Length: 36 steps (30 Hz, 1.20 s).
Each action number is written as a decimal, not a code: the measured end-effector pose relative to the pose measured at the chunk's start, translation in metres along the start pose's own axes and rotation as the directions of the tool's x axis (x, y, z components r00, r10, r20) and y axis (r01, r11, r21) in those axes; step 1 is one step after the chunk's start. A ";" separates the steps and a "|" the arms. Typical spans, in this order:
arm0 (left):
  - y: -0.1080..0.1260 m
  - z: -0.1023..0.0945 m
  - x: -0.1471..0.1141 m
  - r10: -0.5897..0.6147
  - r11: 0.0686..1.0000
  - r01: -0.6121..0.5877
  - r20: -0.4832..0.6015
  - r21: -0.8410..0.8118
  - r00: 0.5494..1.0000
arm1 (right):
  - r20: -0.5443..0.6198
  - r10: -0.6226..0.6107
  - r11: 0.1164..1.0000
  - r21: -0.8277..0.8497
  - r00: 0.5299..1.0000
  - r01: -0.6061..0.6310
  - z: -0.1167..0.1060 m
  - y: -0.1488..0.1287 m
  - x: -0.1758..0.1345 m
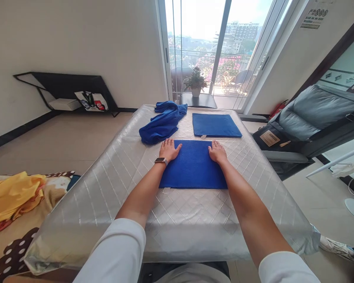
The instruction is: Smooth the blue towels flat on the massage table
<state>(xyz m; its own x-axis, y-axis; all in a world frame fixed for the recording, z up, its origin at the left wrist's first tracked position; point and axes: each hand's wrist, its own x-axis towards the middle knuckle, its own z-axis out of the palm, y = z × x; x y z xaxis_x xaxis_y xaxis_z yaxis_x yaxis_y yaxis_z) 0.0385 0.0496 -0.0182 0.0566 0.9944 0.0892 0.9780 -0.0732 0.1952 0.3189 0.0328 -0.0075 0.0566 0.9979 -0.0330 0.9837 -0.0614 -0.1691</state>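
A blue towel (194,169), folded into a flat rectangle, lies on the table in front of me. My left hand (168,150) presses flat on its far left corner, fingers stretched out. On the far right corner rests my right hand (217,152), also flat with the thumb apart. A small white tag shows at the towel's near left edge. Beyond it to the right lies a second folded blue towel (216,125), with its own tag. Crumpled blue cloth (162,124) is heaped at the far left, just past my left hand.
A silvery quilted cover (115,200) drapes over the table. Behind the table, a potted plant (196,80) stands on a chair by the sliding glass door. A grey armchair (327,118) with a black bag is at right. Yellow cloth (14,194) lies at left.
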 end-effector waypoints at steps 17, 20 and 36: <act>-0.002 -0.001 -0.001 -0.020 1.000 0.020 -0.049 -0.002 0.999 | 0.004 -0.068 0.998 0.001 0.998 0.068 0.002 0.016 -0.056; 0.009 -0.006 -0.002 -0.006 0.999 0.010 -0.097 0.041 0.995 | -0.004 -0.069 0.997 0.018 0.998 0.069 0.002 0.014 -0.055; 0.167 0.026 -0.044 0.436 0.897 -0.430 0.042 -0.097 0.899 | -0.025 -0.107 0.994 -0.013 0.994 0.107 0.008 0.020 -0.056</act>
<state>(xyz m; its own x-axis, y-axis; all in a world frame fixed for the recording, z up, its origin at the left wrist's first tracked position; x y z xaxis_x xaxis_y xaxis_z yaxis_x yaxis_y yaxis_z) 0.2043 -0.0040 -0.0144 0.4855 0.8654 0.1242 0.8338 -0.5011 0.2317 0.3338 -0.0243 -0.0169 -0.0445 0.9990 0.0099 0.9862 0.0455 -0.1590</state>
